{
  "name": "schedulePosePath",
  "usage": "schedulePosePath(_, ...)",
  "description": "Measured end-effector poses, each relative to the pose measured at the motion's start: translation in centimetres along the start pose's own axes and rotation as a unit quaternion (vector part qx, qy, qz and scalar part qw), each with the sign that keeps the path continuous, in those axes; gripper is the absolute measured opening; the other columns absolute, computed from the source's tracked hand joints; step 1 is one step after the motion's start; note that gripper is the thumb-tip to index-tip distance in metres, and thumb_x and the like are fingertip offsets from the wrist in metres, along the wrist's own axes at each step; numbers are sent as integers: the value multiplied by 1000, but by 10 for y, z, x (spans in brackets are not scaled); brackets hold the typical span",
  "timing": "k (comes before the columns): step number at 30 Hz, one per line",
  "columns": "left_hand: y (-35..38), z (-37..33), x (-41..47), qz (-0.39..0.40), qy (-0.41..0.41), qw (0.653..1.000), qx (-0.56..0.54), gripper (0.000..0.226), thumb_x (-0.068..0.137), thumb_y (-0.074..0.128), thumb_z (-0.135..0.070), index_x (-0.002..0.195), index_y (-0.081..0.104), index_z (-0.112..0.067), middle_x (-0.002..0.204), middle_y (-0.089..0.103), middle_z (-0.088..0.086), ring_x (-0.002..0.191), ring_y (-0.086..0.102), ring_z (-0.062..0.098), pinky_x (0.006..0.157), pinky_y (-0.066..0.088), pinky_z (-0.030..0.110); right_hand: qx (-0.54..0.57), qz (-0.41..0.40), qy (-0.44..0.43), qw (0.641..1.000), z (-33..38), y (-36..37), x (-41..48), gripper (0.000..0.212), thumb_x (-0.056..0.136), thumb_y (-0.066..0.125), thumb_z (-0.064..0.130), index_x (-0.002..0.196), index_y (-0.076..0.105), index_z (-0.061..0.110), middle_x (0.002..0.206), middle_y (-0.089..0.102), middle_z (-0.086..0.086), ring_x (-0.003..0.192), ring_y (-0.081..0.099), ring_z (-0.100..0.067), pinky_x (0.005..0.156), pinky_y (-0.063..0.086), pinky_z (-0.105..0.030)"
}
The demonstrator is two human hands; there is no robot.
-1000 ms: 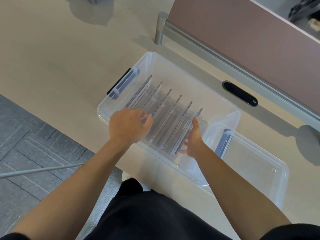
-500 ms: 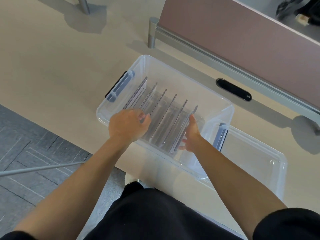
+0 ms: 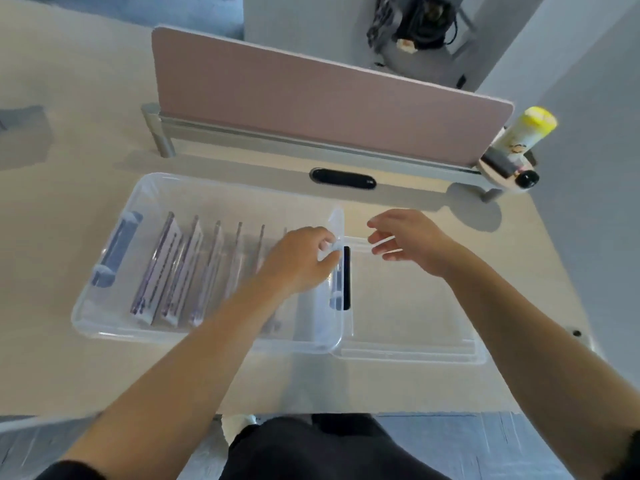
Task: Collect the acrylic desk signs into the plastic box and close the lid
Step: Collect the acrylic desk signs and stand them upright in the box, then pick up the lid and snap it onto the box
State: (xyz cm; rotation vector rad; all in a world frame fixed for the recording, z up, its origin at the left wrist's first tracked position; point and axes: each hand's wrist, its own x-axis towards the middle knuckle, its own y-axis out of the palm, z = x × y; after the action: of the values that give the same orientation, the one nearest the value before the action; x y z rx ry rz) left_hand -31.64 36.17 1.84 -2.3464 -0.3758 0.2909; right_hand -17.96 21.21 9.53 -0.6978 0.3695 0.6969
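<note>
The clear plastic box point(image 3: 104, 327) stands on the beige table with several acrylic desk signs point(image 3: 194, 271) upright in a row inside it. Its clear lid point(image 3: 415, 306) lies flat on the table to the right, tucked partly under the box's right end. My left hand point(image 3: 298, 261) reaches across the signs, and its fingers are closed on the box's right rim just above the blue latch point(image 3: 341, 278). My right hand point(image 3: 412, 240) hovers over the lid's far edge with its fingers apart and nothing in it.
A pink desk divider point(image 3: 311, 105) on a metal rail runs along the back. A black cable slot point(image 3: 343, 180) sits just behind the box. A yellow-capped bottle point(image 3: 526, 133) stands at the divider's right end. The table's front edge is close to my body.
Both hands have left the signs. My left hand moved right to the box's right rim, and my right hand moved out of the box to above the lid. The view has swung round.
</note>
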Motion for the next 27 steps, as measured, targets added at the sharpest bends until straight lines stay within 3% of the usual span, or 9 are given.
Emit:
schedulePosePath(2,14,-21,24,22,25,999,14,32,89,59,-42,116,61,-26,107,61,-10,98,58,13,87,49,36,-74,-11,-23,997,-20,-37,10,23,93,64,31,107,67,13,98,72,-9,85,71,-25,82,57,-40)
schedulePosePath(4,28,-39,50,67,38,996,45,34,88,61,-41,119,60,-27,110,59,-10,99,56,12,88,49,35,-173,-11,-35,984,-43,-68,27,28,87,72,33,109,65,17,95,71,-4,83,69,-23,66,57,-33)
schedulePosePath(6,48,-60,80,103,35,990,93,35,88,61,-40,121,58,-29,114,57,-10,104,54,13,88,47,34,-237,3,-29,971,-67,-99,48,36,81,78,32,112,63,23,97,68,1,85,66,-21,55,46,-24)
schedulePosePath(8,71,-75,111,133,20,979,153,38,87,63,-38,123,56,-29,119,57,-7,108,54,17,87,46,33,-266,22,-27,963,-90,-124,75,42,80,80,33,117,62,23,108,67,-1,92,66,-22,59,45,-22)
schedulePosePath(12,117,-81,162,200,-38,944,258,48,79,73,-34,123,56,-23,120,57,0,107,57,24,79,46,32,-291,73,-31,953,-129,-150,130,53,80,80,37,125,60,18,122,64,-4,105,61,-22,83,46,-29)
schedulePosePath(15,143,-78,192,227,-71,935,263,70,70,81,-42,129,51,-20,122,54,3,111,53,26,88,48,38,-347,102,-43,931,-150,-152,172,63,76,82,39,129,57,16,131,59,-6,116,56,-25,94,44,-32)
schedulePosePath(17,159,-73,208,260,-94,923,268,86,63,83,-51,134,46,-21,126,51,3,115,49,27,90,45,38,-394,124,-53,909,-161,-149,200,71,70,85,42,128,53,15,131,56,-7,116,54,-27,96,45,-37)
schedulePosePath(21,180,-56,237,307,-100,883,341,90,45,83,-64,119,51,-25,113,52,0,102,52,25,83,47,37,-491,129,-64,859,-174,-136,241,89,63,86,53,128,44,11,125,52,-8,116,51,-30,94,45,-42)
schedulePosePath(27,200,-39,253,306,-46,860,406,80,57,84,-53,123,47,-31,118,49,1,108,45,24,83,45,35,-532,140,-86,830,-194,-111,258,96,61,82,62,136,39,18,129,47,-8,119,48,-31,99,38,-46)
